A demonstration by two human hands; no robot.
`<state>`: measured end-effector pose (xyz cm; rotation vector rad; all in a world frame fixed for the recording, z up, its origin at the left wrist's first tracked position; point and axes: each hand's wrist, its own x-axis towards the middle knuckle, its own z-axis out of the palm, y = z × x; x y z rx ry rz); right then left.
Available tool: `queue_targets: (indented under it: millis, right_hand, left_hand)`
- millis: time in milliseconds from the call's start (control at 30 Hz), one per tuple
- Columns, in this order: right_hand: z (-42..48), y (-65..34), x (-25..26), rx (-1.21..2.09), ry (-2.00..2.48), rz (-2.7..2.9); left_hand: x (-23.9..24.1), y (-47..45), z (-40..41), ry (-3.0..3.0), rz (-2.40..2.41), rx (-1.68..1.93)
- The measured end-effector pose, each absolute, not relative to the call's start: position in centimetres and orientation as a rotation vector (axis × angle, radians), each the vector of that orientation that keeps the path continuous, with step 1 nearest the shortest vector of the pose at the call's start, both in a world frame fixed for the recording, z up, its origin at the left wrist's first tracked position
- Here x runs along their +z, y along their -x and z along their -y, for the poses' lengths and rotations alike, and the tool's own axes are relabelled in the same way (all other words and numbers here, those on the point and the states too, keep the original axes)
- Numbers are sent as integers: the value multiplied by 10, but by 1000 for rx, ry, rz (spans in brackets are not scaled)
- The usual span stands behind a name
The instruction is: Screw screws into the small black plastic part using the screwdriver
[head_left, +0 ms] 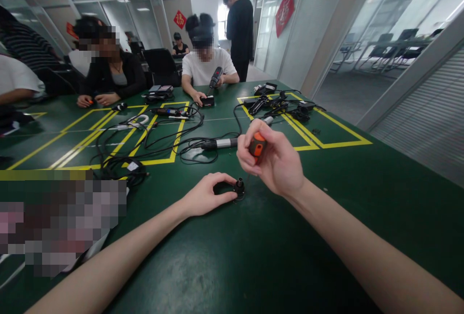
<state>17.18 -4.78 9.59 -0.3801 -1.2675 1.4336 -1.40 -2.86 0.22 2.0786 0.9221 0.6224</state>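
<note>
My right hand (272, 159) is closed round the orange and black handle of a screwdriver (256, 146), held upright with its thin shaft pointing down. Below it a small black part (239, 189) rests on the green table (224, 256). My left hand (205, 195) lies on the table with thumb and fingers curled round that part, steadying it. The screwdriver tip reaches the part's right side; the exact contact is too small to make out.
Black cables (159, 146) and a silver and black tool (222, 143) lie beyond my hands within yellow tape lines. More black devices (279, 104) sit at the far right. Two people sit across the table; one holds a tool (216, 77). A blurred patch covers the left.
</note>
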Motion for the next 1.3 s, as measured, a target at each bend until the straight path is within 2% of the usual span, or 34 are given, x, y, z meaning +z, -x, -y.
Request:
queue_targets:
  millis: [400, 733, 1033, 1300]
  right_hand:
    - [45, -180, 100, 1552, 375, 1233]
    - [50, -178, 106, 1431, 388, 1356]
    - [49, -179, 104, 1525, 375, 1249]
    - [47, -181, 104, 1388, 408, 1242]
  left_hand:
    - [1, 14, 28, -2079, -932, 622]
    - [4, 13, 29, -2096, -915, 629]
    - [4, 12, 29, -2097, -906, 634]
    - [6, 12, 28, -2077, -907, 618]
